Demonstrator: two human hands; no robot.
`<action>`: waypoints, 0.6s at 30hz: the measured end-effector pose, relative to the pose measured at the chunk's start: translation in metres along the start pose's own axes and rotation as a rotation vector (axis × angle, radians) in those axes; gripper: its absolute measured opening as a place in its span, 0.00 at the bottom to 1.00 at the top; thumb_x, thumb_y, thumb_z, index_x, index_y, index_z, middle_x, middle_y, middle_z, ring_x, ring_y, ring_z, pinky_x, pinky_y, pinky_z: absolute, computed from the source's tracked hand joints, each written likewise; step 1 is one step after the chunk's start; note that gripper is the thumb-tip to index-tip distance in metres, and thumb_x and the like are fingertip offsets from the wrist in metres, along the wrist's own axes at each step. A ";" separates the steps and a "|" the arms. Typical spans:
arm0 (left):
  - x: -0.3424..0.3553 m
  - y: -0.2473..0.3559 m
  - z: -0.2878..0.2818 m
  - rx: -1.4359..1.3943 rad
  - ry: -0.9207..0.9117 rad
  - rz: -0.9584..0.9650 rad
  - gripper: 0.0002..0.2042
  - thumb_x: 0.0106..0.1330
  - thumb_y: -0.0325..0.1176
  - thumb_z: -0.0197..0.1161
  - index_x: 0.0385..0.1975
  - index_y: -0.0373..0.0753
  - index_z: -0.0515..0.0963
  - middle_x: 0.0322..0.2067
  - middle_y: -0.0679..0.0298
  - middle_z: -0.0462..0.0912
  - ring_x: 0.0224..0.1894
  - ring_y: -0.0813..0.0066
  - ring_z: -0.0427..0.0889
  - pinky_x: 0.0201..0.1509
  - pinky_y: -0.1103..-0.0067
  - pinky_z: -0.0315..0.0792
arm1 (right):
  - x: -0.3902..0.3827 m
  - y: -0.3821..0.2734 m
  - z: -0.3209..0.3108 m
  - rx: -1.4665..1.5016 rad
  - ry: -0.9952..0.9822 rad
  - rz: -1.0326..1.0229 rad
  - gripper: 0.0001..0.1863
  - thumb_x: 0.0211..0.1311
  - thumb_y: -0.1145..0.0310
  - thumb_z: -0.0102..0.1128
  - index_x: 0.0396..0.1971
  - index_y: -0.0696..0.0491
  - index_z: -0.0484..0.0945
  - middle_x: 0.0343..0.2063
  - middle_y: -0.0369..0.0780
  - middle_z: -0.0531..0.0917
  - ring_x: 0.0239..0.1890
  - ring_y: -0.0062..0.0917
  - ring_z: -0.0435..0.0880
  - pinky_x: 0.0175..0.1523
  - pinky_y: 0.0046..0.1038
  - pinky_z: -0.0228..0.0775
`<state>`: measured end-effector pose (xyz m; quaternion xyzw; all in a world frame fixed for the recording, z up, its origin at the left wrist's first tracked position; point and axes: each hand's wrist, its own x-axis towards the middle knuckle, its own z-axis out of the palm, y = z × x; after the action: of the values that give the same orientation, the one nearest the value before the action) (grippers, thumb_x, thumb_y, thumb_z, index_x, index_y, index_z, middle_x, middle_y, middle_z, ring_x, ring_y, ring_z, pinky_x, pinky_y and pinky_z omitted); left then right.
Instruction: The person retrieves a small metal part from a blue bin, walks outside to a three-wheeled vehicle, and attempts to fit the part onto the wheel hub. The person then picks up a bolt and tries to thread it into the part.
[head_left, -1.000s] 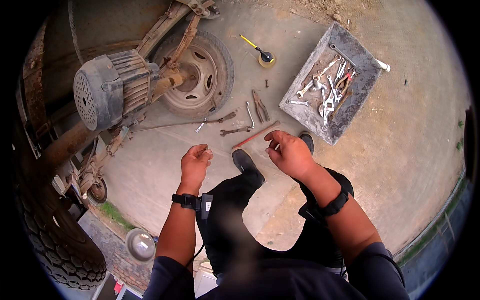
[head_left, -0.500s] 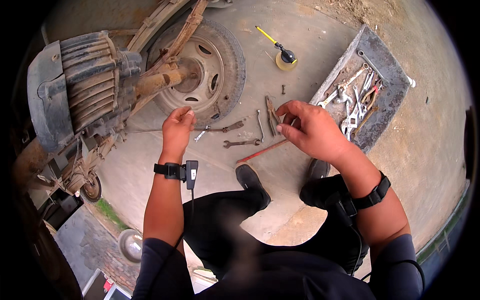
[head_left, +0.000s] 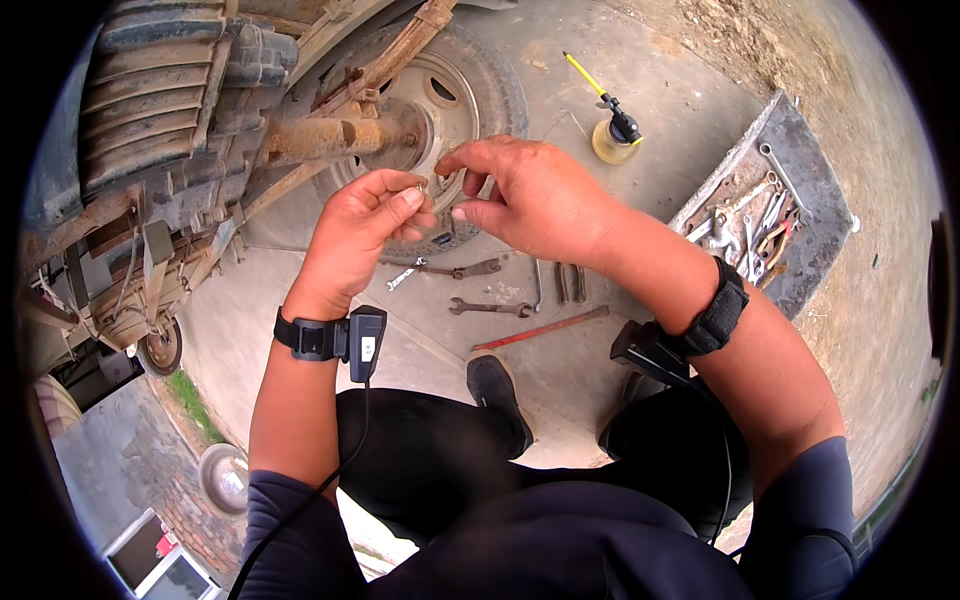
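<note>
My left hand [head_left: 370, 220] is pinched on a small metal piece [head_left: 421, 189], too small to make out clearly. Just right of it, my right hand [head_left: 530, 195] has curled fingers with the thumb apart, nothing visible in its grip. Behind both hands are a dusty wheel [head_left: 495, 90] and a rusty axle [head_left: 320, 140], joined to a ribbed metal housing [head_left: 140, 100]. On the concrete below lie a shiny small wrench [head_left: 400, 275], a dark open-ended wrench [head_left: 490, 308], a red bar [head_left: 540, 328], a long rusty tool [head_left: 465, 270] and pliers [head_left: 570, 283], partly covered.
A metal tray [head_left: 825, 225] of wrenches and pliers stands right, beside my right forearm. A yellow pump sprayer [head_left: 615, 140] stands behind. My shoe [head_left: 495, 390] is below the tools. A small wheel [head_left: 160, 350] and a metal basin [head_left: 222, 480] are at left.
Both hands have risen toward the axle and come closer together. The view has shifted, so the tray and sprayer sit further right and the housing is higher in the picture.
</note>
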<state>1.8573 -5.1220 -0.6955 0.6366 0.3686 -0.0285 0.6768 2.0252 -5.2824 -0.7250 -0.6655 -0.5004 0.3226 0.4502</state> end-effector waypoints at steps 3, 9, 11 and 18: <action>-0.004 -0.002 0.003 -0.044 -0.040 -0.033 0.12 0.74 0.37 0.58 0.49 0.36 0.77 0.37 0.65 0.84 0.38 0.78 0.84 0.40 0.83 0.76 | 0.011 -0.002 0.018 0.090 0.021 0.006 0.15 0.56 0.66 0.65 0.44 0.50 0.82 0.33 0.41 0.85 0.36 0.37 0.85 0.44 0.37 0.77; -0.006 -0.018 0.001 -0.181 -0.088 -0.071 0.14 0.76 0.42 0.55 0.48 0.37 0.77 0.37 0.67 0.84 0.38 0.79 0.83 0.40 0.82 0.76 | 0.012 0.003 0.034 0.147 0.041 0.023 0.14 0.56 0.63 0.65 0.41 0.51 0.83 0.31 0.42 0.86 0.36 0.37 0.85 0.44 0.37 0.77; -0.006 -0.020 0.001 -0.215 -0.094 -0.072 0.13 0.76 0.42 0.55 0.47 0.38 0.76 0.37 0.68 0.83 0.37 0.79 0.83 0.39 0.82 0.75 | 0.013 0.007 0.037 0.139 0.062 0.003 0.14 0.56 0.63 0.65 0.41 0.52 0.83 0.30 0.42 0.86 0.36 0.37 0.85 0.44 0.37 0.78; -0.005 -0.029 -0.001 -0.135 -0.101 -0.143 0.11 0.76 0.41 0.55 0.42 0.39 0.77 0.36 0.68 0.83 0.36 0.78 0.83 0.37 0.83 0.74 | 0.009 0.015 0.041 0.126 0.027 0.067 0.15 0.52 0.65 0.63 0.39 0.54 0.83 0.30 0.42 0.86 0.35 0.37 0.86 0.44 0.36 0.78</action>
<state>1.8386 -5.1292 -0.7167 0.5594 0.3794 -0.0837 0.7322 1.9975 -5.2639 -0.7549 -0.6565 -0.4502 0.3593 0.4870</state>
